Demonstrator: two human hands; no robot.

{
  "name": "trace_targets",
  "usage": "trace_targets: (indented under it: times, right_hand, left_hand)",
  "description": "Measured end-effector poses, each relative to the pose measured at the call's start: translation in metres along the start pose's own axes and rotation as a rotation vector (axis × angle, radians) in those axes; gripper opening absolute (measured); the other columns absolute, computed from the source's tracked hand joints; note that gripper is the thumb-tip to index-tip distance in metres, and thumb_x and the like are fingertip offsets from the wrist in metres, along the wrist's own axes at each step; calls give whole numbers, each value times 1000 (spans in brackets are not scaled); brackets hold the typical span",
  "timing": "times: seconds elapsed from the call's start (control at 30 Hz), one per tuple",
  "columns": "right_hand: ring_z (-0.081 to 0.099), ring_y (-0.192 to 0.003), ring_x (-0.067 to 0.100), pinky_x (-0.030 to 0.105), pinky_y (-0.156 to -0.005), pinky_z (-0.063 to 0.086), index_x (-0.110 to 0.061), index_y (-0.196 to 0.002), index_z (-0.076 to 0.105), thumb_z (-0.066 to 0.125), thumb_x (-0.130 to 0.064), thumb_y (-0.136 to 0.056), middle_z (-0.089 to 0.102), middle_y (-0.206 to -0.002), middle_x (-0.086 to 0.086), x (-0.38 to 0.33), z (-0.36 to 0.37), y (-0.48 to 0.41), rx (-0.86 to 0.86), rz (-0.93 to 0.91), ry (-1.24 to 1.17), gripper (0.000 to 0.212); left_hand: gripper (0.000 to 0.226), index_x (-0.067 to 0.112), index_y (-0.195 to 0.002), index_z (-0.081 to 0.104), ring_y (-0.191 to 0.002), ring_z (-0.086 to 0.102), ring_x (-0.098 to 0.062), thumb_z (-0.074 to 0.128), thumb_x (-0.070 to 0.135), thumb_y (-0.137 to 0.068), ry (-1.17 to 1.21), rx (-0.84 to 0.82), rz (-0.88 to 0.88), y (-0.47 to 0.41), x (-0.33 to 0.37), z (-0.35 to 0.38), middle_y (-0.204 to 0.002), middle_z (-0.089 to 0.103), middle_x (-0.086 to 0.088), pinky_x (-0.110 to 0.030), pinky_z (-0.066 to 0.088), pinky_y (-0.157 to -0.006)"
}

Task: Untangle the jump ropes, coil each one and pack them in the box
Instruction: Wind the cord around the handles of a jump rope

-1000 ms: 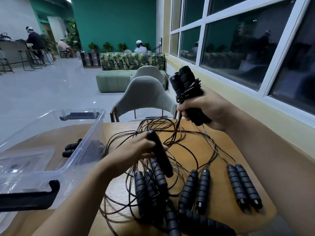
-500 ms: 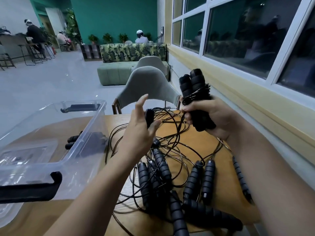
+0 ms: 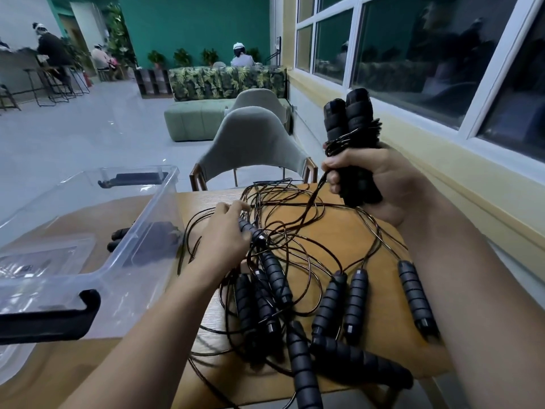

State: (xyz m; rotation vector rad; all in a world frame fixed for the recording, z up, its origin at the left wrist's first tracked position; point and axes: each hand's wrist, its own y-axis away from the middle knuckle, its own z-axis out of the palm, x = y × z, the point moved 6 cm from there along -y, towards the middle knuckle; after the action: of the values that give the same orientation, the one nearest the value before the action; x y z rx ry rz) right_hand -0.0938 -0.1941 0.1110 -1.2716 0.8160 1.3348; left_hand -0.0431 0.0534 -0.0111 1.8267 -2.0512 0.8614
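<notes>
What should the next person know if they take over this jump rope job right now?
Right hand grips one wound rope bundle, raised above the table.
Left hand grips a loose handle in the tangle on the table.
Clear box stands open at left; one packed rope seems to show through its wall.
Done: this bundle is coiled, not yet boxed.
Left: box it, then untangle, coil and pack the rest.

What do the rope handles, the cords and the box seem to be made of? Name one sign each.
Handles: probably foam or soft rubber, matt black, ribbed rings.
Cords: likely plastic-coated wire, thin, glossy, holding springy loops.
Box: clear hard plastic; the table shows through its wall.
</notes>
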Motion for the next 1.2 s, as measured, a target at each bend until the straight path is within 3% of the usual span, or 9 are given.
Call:
trace_targets:
  times: [0.13,0.3,0.43,0.6,0.8,0.87,1.0,1.1,1.2]
  right_hand:
    - [59,-69,18,30,-61,52,2,-112,61,65,5,-93,61,-81,8,1,5,0,-10,-8,18,20]
    - [59,-70,20,32,-63,52,2,-113,62,66,5,-92,62,-80,8,0,5,1,-1,-17,49,22]
    - [59,-69,20,32,-62,52,5,-114,61,65,8,-93,61,-80,9,-1,3,1,18,-30,59,22]
    - [61,-69,21,33,-62,54,2,-115,63,69,8,-90,62,-85,10,13,3,-1,27,28,91,26]
    - [62,-65,24,34,-59,54,1,-107,65,73,7,-87,63,-77,12,42,20,-3,19,102,175,23]
    - [63,-62,22,31,-56,54,1,-108,64,73,8,-87,64,-74,11,47,24,-3,19,106,190,23]
    - [63,-62,21,31,-56,54,3,-112,63,73,8,-87,64,-75,10,53,29,-3,12,97,192,27]
    - [64,-64,21,32,-56,54,0,-107,64,74,9,-86,64,-77,10,56,32,-3,22,97,169,25]
    - [64,-63,22,33,-55,53,0,-107,63,75,10,-85,64,-78,12,62,31,-4,36,105,155,27]
  left_hand:
    - [9,37,-109,68,-94,63,1,64,38,-101,244,-26,143,14,38,-11,-110,62,15,-21,52,-76]
    - [19,39,-117,70,-91,67,3,67,45,-99,287,-234,190,27,51,-4,-99,72,14,-20,53,-77]
    - [36,41,-112,68,-93,73,-5,77,64,-85,393,-381,0,24,29,3,-99,78,10,-27,56,-80]
    - [11,15,-100,73,-78,64,-13,79,23,-95,714,-338,-119,21,15,3,-82,74,4,-20,50,-63]
    - [21,36,-90,61,-88,57,0,82,37,-87,-9,-55,72,19,20,-7,-101,57,13,-22,45,-69]
    - [13,32,-83,67,-81,59,-5,76,38,-89,-32,-85,69,21,23,-5,-91,62,11,-22,40,-61]
    - [41,18,-74,75,-50,50,0,73,56,-92,-42,-294,-1,31,18,17,-56,59,9,-18,33,-45]
    - [48,18,-74,79,-49,50,-1,71,62,-90,23,-337,-54,36,16,31,-55,59,7,-22,35,-47]
    - [37,23,-63,75,-51,52,0,78,52,-86,135,-334,-101,39,19,38,-54,62,7,-20,39,-48]
